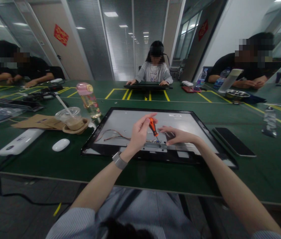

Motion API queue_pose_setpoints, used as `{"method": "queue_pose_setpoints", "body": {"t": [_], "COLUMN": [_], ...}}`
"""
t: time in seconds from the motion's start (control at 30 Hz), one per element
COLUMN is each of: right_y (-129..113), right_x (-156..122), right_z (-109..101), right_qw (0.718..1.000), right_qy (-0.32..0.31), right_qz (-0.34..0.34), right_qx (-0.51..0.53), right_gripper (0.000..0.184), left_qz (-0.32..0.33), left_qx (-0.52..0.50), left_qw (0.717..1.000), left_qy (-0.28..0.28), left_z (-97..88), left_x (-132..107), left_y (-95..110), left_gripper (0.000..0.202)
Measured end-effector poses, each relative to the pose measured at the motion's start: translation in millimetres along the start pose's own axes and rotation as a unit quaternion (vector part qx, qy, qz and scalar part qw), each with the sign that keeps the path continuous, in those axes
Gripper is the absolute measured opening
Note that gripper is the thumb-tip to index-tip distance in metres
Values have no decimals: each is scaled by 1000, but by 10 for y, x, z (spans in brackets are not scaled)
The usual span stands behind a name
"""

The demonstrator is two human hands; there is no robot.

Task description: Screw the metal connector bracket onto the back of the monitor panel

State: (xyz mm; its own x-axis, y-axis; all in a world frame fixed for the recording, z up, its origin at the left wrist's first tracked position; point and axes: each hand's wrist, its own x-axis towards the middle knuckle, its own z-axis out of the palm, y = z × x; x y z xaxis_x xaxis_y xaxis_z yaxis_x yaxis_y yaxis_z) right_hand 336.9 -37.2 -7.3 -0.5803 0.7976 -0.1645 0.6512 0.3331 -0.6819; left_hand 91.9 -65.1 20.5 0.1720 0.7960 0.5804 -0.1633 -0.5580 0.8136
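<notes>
My left hand point(140, 131), with a watch on the wrist, has its fingers about the handle of an orange and black screwdriver point(152, 125). The screwdriver leans, its tip down on a metal bracket point(152, 145) along the near edge of a flat display panel point(180, 121). My right hand point(178, 135) is just right of the tip, fingers apart and bent over the panel; whether a small part lies under its fingertips I cannot tell. Thin brown wires point(112, 132) run across the panel's grey back, left of my left hand.
Left of the panel are a pink-capped bottle point(89, 101), a plastic cup point(72, 118) with a straw, a white earbud case point(61, 145) and a white cabled device point(21, 142). A dark phone-like slab point(233, 141) lies to the right. Across the table point(135, 172) other people sit.
</notes>
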Motion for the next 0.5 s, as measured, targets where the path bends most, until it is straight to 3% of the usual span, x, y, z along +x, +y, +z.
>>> {"method": "queue_pose_setpoints", "body": {"t": [0.27,0.5], "right_y": [-2,16], "right_x": [-6,3], "right_z": [-5,1], "right_qw": [1000,1000], "right_qy": [-2,0], "right_qz": [3,-3], "right_qx": [0,5], "right_gripper": [84,85], "left_qz": [66,33], "left_qx": [70,28], "left_qw": [995,999], "left_qy": [14,-15], "left_z": [-12,-6], "left_x": [7,-7], "left_y": [21,20], "left_gripper": [18,31]}}
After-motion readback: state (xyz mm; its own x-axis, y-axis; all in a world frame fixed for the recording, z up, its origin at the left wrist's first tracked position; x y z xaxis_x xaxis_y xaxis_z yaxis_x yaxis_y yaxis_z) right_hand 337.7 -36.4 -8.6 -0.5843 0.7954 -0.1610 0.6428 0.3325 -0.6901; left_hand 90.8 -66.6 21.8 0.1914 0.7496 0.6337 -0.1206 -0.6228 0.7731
